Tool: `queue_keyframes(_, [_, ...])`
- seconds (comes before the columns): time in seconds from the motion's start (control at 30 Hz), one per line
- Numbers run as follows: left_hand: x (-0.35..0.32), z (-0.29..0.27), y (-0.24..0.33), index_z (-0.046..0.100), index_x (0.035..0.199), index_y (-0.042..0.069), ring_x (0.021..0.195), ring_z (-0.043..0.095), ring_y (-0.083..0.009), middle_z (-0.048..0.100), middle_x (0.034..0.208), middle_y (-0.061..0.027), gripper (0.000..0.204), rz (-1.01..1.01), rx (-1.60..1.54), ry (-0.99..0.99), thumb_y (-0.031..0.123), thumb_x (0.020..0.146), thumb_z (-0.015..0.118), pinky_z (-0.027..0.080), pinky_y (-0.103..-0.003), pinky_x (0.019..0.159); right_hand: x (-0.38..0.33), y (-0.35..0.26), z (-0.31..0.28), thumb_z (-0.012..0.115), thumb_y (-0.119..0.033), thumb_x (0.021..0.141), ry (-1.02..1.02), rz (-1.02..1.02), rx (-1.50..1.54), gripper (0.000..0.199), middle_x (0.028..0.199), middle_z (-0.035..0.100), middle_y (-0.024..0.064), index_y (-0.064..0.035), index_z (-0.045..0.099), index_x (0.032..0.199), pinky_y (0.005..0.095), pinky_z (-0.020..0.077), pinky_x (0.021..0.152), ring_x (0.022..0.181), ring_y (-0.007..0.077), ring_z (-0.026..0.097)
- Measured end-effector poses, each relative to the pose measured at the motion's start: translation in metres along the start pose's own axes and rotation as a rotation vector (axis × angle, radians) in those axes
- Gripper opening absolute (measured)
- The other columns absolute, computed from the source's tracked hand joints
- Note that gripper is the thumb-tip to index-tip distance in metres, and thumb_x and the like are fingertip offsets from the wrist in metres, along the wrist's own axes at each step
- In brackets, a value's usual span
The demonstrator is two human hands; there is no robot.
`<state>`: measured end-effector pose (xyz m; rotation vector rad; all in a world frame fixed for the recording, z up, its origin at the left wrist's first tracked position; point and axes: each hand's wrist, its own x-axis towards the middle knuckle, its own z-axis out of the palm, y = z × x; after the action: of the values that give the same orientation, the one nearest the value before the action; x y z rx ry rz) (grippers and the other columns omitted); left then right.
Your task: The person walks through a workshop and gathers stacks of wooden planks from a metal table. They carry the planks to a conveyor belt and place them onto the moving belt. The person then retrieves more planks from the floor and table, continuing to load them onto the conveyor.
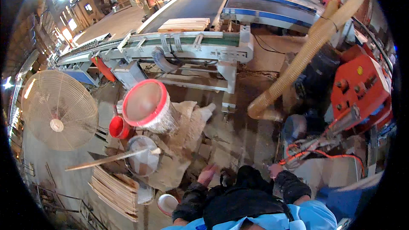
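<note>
My left hand (208, 174) hangs low in front of my dark apron (243, 204), above the dusty floor. Its fingers are too small and blurred to read, and nothing plainly shows in it. Close to the end of an orange hose (336, 155) is my right hand (275, 170); whether it touches the hose I cannot make out, and its fingers are unclear. Left of my left hand, a white bucket with a red rim (164, 117) stands on crumpled brown sheeting (187, 138). A wooden stick (108, 159) lies across a smaller round bucket (142, 168).
A red machine (362, 89) and a thick ribbed duct (294, 64) stand to the right. Ahead runs a conveyor (204, 51), with stacked boards (184, 24) behind it. On the left are a large fan (59, 110), a red pail (119, 127) and a wood stack (115, 191).
</note>
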<state>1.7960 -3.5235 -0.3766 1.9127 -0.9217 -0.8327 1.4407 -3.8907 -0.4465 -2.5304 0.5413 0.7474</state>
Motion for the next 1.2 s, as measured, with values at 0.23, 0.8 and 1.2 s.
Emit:
queue_keyframes(0.23, [0.245, -0.051, 0.204, 0.049, 0.158, -0.002, 0.143, 0.052, -0.0182, 0.058, 0.156, -0.01, 0.059, -0.135, -0.785, -0.105, 0.024, 0.108, 0.067, 0.04, -0.032, 0.12, 0.13, 0.042, -0.039, 0.064, -0.02, 0.103, 0.282, 0.203, 1.476, 0.022, 0.077, 0.061, 0.0076, -0.0013, 0.071, 0.093, 0.0437, 0.0441, 0.061, 0.064, 0.027, 0.055])
queue_keyframes(0.8, [0.663, -0.32, 0.374, 0.061, 0.147, -0.002, 0.121, 0.069, -0.0215, 0.071, 0.133, -0.0133, 0.049, 0.203, -0.743, 0.256, 0.023, 0.106, 0.071, 0.054, -0.038, 0.109, 0.392, -0.002, -0.821, 0.065, -0.02, 0.103, 1.375, -0.215, 0.517, 0.035, 0.123, 0.072, 0.0148, -0.0043, 0.066, 0.134, 0.0395, 0.0554, 0.093, 0.11, 0.0287, 0.07])
queue_keyframes(1.2, [0.871, -0.677, 0.355, 0.067, 0.143, 0.007, 0.128, 0.064, -0.0238, 0.067, 0.144, -0.0096, 0.046, 0.267, 0.098, 0.312, 0.021, 0.1, 0.073, 0.045, -0.039, 0.116, 0.454, 0.07, -0.913, 0.066, -0.019, 0.096, 1.024, -0.1, -0.329, 0.027, 0.106, 0.068, 0.0115, -0.0138, 0.073, 0.121, 0.048, 0.055, 0.092, 0.106, 0.0358, 0.066])
